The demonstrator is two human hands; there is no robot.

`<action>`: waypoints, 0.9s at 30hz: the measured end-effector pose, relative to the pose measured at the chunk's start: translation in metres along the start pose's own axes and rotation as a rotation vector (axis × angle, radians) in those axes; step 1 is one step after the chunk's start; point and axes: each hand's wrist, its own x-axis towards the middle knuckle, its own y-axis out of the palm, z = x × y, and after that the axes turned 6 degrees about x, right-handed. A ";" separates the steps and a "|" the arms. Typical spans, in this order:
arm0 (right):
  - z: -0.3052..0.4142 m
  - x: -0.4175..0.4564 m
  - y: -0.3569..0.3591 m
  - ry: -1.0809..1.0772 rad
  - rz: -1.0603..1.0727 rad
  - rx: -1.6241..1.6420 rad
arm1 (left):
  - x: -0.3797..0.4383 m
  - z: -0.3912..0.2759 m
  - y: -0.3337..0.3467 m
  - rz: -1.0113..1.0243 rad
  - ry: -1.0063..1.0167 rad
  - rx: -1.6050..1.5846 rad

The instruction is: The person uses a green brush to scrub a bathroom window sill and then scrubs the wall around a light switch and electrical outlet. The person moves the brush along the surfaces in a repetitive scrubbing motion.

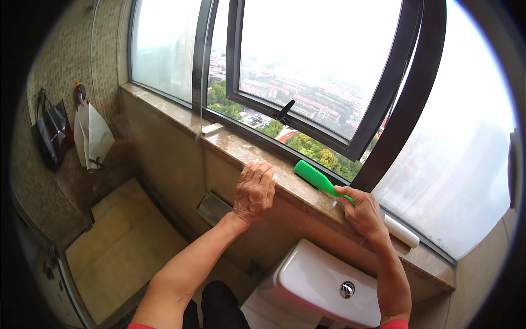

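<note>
A green brush (314, 174) lies along the marble windowsill (283, 164), its bristle side not visible. My right hand (363, 211) grips its handle, thumb on top. Further left, my left hand (254, 191) is bent over the front edge of the sill. Bits of something white and soft, perhaps a wad of tissue or cloth (274, 177), show at its fingers; most of it is hidden beneath the palm. A small white piece (335, 203) sits close to the right thumb.
A white roll (400, 231) lies on the sill beyond my right wrist. The dark-framed window (296, 119) is tilted outward above. Below stand a toilet cistern (324, 279) and a wall-mounted paper holder (213, 207). Bags (93, 133) hang at the left by a glass partition (201, 164).
</note>
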 end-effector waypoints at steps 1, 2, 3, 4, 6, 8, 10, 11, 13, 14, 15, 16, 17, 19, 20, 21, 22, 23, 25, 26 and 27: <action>-0.001 0.002 0.004 -0.022 -0.004 0.010 | 0.001 -0.002 -0.001 0.013 -0.016 -0.007; 0.003 0.006 0.006 -0.019 -0.002 0.012 | 0.001 -0.005 -0.003 0.025 -0.032 -0.013; 0.004 0.006 0.007 -0.020 0.001 0.006 | 0.002 -0.008 -0.005 0.032 -0.051 -0.022; 0.004 0.006 0.007 -0.019 0.003 0.001 | 0.003 -0.012 -0.006 0.039 -0.070 -0.031; 0.003 0.002 0.003 -0.001 0.015 -0.018 | 0.004 -0.023 -0.010 0.052 -0.092 -0.074; 0.002 -0.007 -0.007 0.037 0.028 -0.038 | 0.004 -0.037 -0.013 0.064 -0.097 -0.144; -0.002 -0.021 -0.020 0.071 0.024 -0.048 | 0.006 -0.059 -0.018 0.099 -0.085 -0.215; -0.005 -0.028 -0.024 0.079 0.023 -0.050 | 0.006 -0.070 -0.021 0.118 -0.080 -0.247; -0.011 -0.042 -0.033 0.080 0.002 -0.069 | 0.009 -0.094 -0.023 0.144 -0.055 -0.328; -0.012 -0.047 -0.036 0.083 -0.004 -0.077 | 0.010 -0.104 -0.023 0.164 -0.046 -0.371; -0.010 -0.052 -0.037 0.086 -0.004 -0.084 | 0.011 -0.112 -0.024 0.186 -0.038 -0.409; -0.008 -0.054 -0.037 0.080 -0.008 -0.092 | 0.013 -0.119 -0.025 0.194 -0.021 -0.443; -0.006 -0.056 -0.037 0.073 -0.011 -0.100 | 0.013 -0.126 -0.024 0.209 -0.020 -0.471; -0.004 -0.059 -0.036 0.050 -0.030 -0.115 | 0.016 -0.141 -0.020 0.240 -0.009 -0.537; -0.003 -0.060 -0.035 0.040 -0.038 -0.117 | 0.016 -0.146 -0.019 0.250 -0.012 -0.553; -0.006 -0.059 -0.034 0.030 -0.046 -0.112 | 0.018 -0.150 -0.018 0.276 -0.023 -0.557; -0.009 -0.057 -0.033 0.020 -0.051 -0.096 | 0.020 -0.153 -0.016 0.303 -0.034 -0.561; -0.012 -0.057 -0.030 0.009 -0.055 -0.080 | 0.022 -0.156 -0.015 0.330 -0.045 -0.564; -0.020 -0.057 -0.029 -0.003 -0.061 -0.062 | 0.027 -0.163 -0.012 0.398 -0.096 -0.567; -0.023 -0.057 -0.029 -0.005 -0.063 -0.067 | 0.030 -0.166 -0.011 0.433 -0.121 -0.568; -0.027 -0.057 -0.027 -0.010 -0.064 -0.066 | 0.032 -0.168 -0.010 0.470 -0.147 -0.563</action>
